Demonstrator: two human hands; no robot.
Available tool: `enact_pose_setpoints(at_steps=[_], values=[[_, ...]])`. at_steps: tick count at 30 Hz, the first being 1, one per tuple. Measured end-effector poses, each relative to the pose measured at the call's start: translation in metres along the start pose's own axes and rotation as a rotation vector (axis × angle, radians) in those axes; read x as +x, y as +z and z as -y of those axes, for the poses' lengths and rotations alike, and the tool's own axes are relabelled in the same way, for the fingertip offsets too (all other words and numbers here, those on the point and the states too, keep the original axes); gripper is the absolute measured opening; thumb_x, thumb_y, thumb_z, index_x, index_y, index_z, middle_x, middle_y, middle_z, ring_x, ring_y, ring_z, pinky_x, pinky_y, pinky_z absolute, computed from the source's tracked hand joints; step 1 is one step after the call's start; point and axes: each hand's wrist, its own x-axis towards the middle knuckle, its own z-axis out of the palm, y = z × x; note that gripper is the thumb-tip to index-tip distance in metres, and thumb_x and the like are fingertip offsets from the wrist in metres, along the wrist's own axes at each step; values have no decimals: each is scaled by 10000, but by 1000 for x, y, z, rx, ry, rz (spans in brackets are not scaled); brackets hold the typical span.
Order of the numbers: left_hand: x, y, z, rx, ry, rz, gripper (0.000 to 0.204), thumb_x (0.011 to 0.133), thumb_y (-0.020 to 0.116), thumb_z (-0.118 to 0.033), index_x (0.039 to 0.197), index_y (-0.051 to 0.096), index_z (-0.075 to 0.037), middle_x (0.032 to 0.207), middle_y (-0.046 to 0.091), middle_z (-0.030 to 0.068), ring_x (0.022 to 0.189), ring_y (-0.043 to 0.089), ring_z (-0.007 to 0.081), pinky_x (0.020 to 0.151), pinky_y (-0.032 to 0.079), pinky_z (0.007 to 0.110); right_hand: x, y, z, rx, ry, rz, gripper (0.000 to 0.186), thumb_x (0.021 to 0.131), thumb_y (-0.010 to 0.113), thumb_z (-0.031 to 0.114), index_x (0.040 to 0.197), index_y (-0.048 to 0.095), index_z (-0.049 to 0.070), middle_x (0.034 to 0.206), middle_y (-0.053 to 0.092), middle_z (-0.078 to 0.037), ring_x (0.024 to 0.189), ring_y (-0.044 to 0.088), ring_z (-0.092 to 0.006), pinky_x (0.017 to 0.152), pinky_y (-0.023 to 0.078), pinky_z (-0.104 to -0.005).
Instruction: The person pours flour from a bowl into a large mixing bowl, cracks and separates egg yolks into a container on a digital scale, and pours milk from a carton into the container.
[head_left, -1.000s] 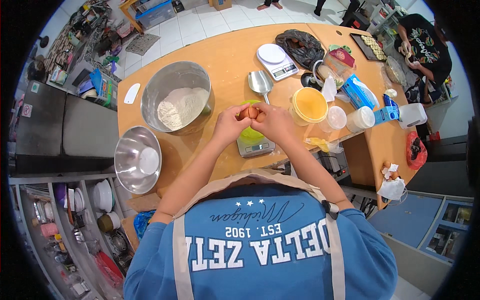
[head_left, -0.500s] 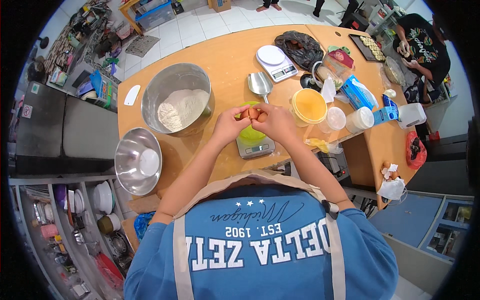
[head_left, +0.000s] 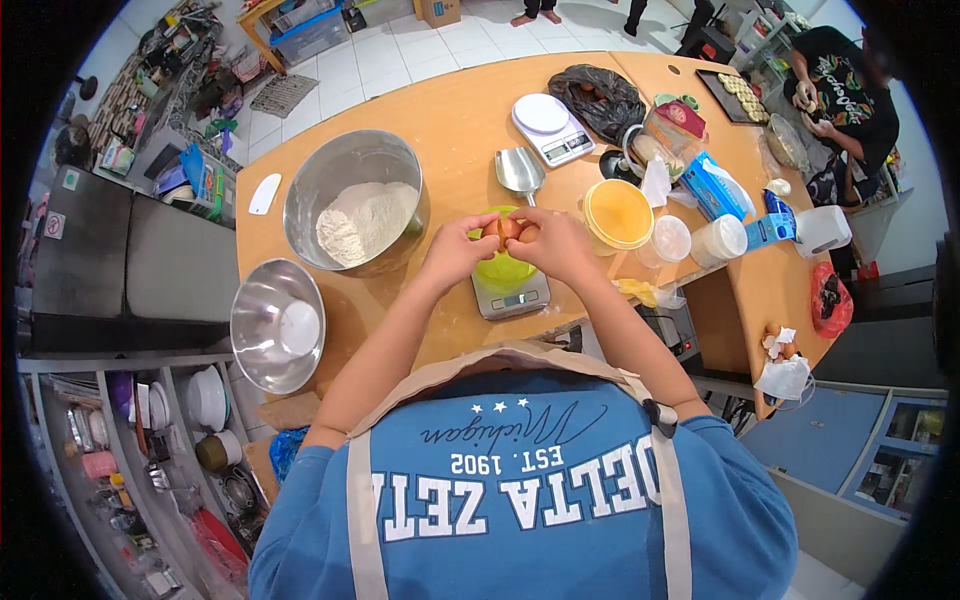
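Over a lime-green bowl (head_left: 503, 274), my left hand (head_left: 457, 250) and my right hand (head_left: 556, 243) grip a brown eggshell (head_left: 505, 230) that looks split into parts. Both sets of fingertips are pinched on the shell, close together. Whether egg runs out of it I cannot tell, and the bowl's inside is mostly hidden. The bowl stands on a silver kitchen scale (head_left: 514, 304). Beyond my hands lies a metal scoop (head_left: 519, 172). A large metal bowl (head_left: 300, 200) of white flour (head_left: 368, 220) is on the left.
An empty-looking steel bowl (head_left: 262, 350) sits near left. Behind are a white scale (head_left: 552, 130) and black bag (head_left: 600, 92). To the right stand a yellow tub (head_left: 618, 213), white jar (head_left: 720, 240) and eggs (head_left: 774, 330). A co-worker (head_left: 845, 95) handles something at far right.
The eggshell pieces have shifted slightly between my fingers. My hands stay over the green bowl, and the other things on the table stand as before.
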Motion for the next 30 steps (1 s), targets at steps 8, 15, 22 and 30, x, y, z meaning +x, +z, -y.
enact_pose_setpoints(at_steps=[8, 15, 22, 30], values=[[2, -4, -4, 158, 107, -6, 470, 837, 648, -98, 1298, 576, -45, 997, 681, 70, 888, 641, 126, 781, 495, 245, 2, 0, -12, 27, -69, 8, 418, 668, 709, 349, 1050, 700, 180, 847, 700, -143, 821, 672, -328, 736, 537, -421], [5, -3, 0, 158, 182, -1, 443, 846, 653, -79, 1280, 581, -31, 1097, 628, 60, 916, 640, 147, 836, 497, 267, -2, -3, -9, 9, -175, -51, 323, 680, 709, 263, 988, 686, 170, 825, 694, -101, 773, 666, -308, 678, 524, -417], [4, -9, -3, 258, 258, 15, 420, 842, 625, -44, 1261, 595, -45, 1142, 577, 56, 1031, 604, 159, 880, 501, 282, -5, -7, -4, -30, -260, -111, 240, 694, 701, 222, 925, 668, 167, 760, 679, -59, 727, 662, -277, 625, 509, -414], [-8, -8, -24, 311, 291, 33, 443, 821, 595, -18, 1262, 599, -59, 1171, 564, 64, 1042, 590, 154, 920, 503, 283, -8, -13, -4, -123, -410, -213, 164, 696, 688, 171, 854, 643, 169, 693, 636, -28, 653, 640, -242, 553, 490, -382]])
